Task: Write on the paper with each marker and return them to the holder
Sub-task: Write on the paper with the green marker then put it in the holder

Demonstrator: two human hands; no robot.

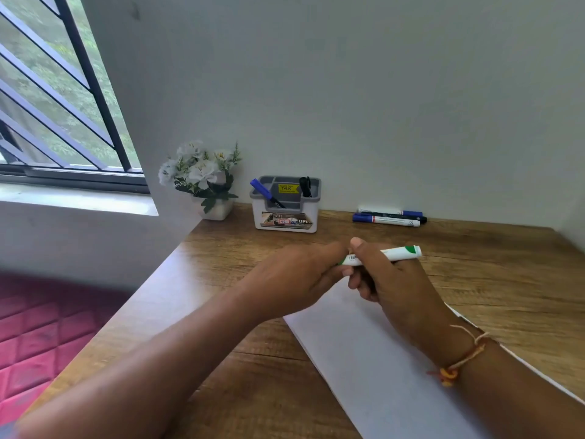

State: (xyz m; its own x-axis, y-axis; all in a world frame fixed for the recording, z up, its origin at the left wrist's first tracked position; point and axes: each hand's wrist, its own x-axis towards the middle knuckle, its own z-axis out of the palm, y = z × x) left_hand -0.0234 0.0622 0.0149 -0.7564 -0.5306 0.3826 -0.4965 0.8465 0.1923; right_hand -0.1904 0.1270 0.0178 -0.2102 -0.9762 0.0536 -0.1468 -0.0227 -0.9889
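Note:
Above the white paper (373,369), my right hand (392,280) grips the barrel of a white marker with green ends (397,253), held level. My left hand (294,277) holds the marker's left end, which its fingers hide, so the cap there cannot be seen. At the back against the wall stands the grey and white holder (286,205), with a blue marker (264,192) leaning in its left part and a black marker (305,186) in its right part. Three more markers (389,217), blue and black, lie side by side on the desk to the holder's right.
A white pot of white flowers (202,179) stands left of the holder at the desk's back corner. The wooden desk (240,375) ends at its left edge beside a pink quilted surface (47,337). A barred window (53,99) is at the upper left.

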